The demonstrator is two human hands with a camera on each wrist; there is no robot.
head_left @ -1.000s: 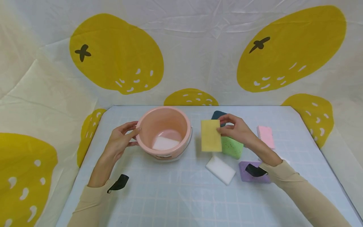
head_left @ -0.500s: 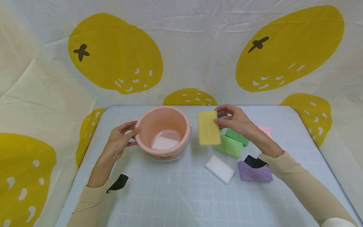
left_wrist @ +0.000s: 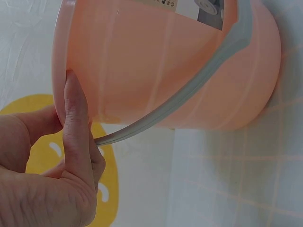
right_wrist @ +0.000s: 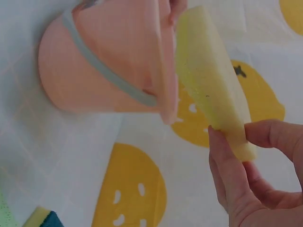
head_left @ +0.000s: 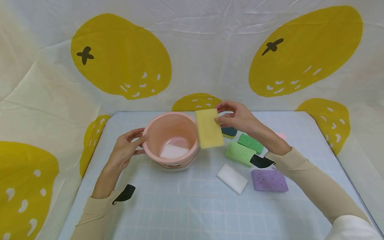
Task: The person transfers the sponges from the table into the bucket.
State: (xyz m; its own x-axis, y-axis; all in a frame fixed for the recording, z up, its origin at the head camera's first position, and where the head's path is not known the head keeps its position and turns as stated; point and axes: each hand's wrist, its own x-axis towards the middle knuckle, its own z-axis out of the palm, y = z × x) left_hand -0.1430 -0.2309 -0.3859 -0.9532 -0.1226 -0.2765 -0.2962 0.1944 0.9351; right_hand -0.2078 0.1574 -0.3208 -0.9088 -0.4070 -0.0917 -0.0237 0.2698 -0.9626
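Note:
A pink bucket (head_left: 171,136) with a grey handle (left_wrist: 189,94) stands on the table, a white sponge (head_left: 174,151) lying in its bottom. My left hand (head_left: 127,146) holds the bucket's left rim, the thumb (left_wrist: 78,123) pressed against the outer wall (left_wrist: 161,61). My right hand (head_left: 237,117) pinches a yellow sponge (head_left: 209,128) by its upper right corner and holds it in the air at the bucket's right rim. In the right wrist view the yellow sponge (right_wrist: 213,80) hangs beside the bucket (right_wrist: 109,56).
Loose sponges lie right of the bucket: two green (head_left: 240,153) (head_left: 250,142), one white (head_left: 232,178), one purple (head_left: 269,180), a dark blue and yellow one (head_left: 229,132), and a pink one (head_left: 281,135) partly hidden by my right arm. A lemon-print cloth hangs behind the table.
My right hand has carried the yellow sponge up and left, from above the green sponges to the bucket's right rim. My left hand stays on the bucket.

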